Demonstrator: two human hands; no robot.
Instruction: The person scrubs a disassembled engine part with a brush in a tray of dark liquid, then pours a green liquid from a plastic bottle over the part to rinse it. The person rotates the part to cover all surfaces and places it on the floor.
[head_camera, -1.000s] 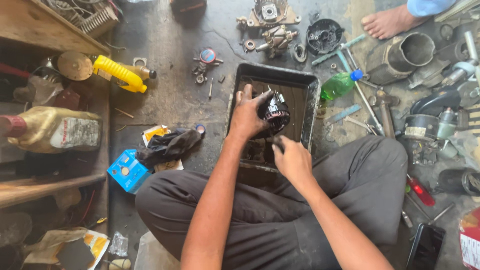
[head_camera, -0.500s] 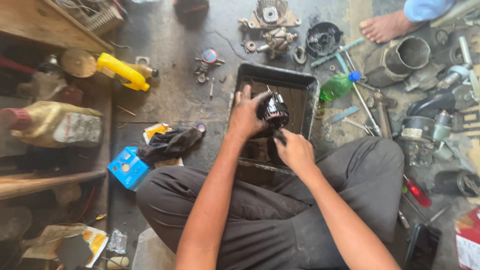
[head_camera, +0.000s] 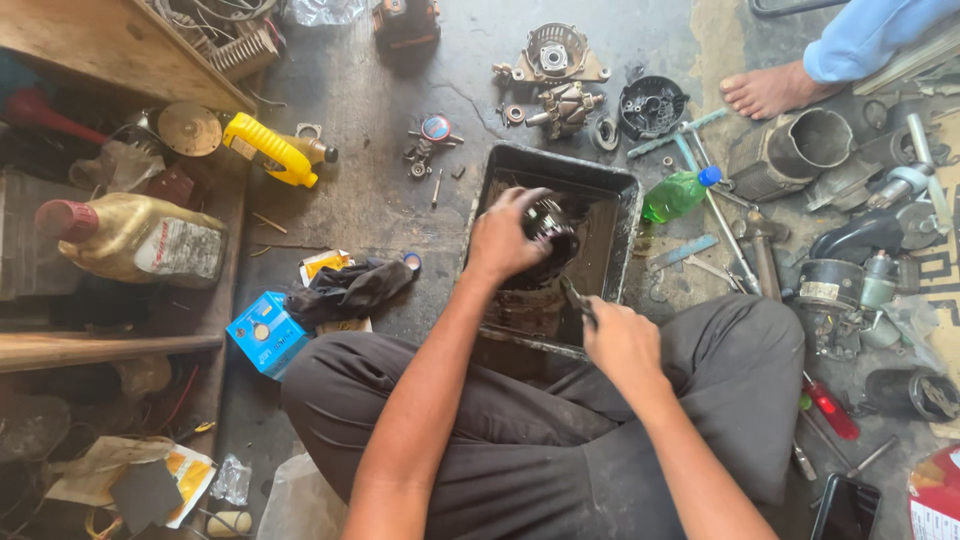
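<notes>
My left hand (head_camera: 503, 238) grips a round black motor part (head_camera: 549, 238) and holds it over a dirty black metal tray (head_camera: 612, 188) on the floor in front of my crossed legs. My right hand (head_camera: 619, 340) is closed on a small dark tool (head_camera: 577, 300), a brush by the look of it, whose tip points up toward the part. Both hands are over the near half of the tray. The tray holds dark oily liquid and grime.
A green plastic bottle (head_camera: 677, 194) lies right of the tray. Dismantled motor parts (head_camera: 556, 62) and housings (head_camera: 795, 150) lie beyond and to the right. A yellow-handled tool (head_camera: 270, 148), a blue box (head_camera: 265, 334), a black rag (head_camera: 350, 288) sit left. Another person's bare foot (head_camera: 771, 91) is top right.
My left hand has turned the black part slightly and shifted a little left. My right hand with the tool has drawn back toward me, away from the part.
</notes>
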